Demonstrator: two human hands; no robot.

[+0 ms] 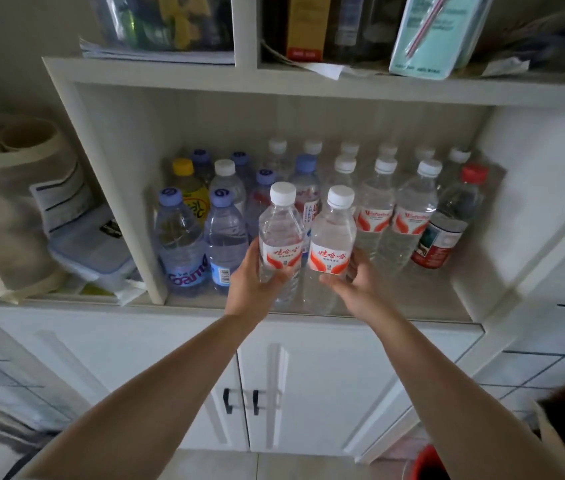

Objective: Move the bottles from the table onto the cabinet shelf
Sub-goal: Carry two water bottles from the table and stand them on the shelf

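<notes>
Left bottle (279, 237): upright at the cabinet shelf (395, 299) front, gripped by the left hand (251, 284), fingers curled round its label.
Right bottle (331, 244): touching the left bottle, gripped likewise by the right hand (355, 284).
Behind the left bottle: rows of white-capped bottles (378, 202).
Left of it: blue-capped bottles (201, 237).
Far right: red-capped bottle (451, 220).

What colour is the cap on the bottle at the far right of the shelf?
Red, on the far-right bottle; seen in the head view.
</notes>
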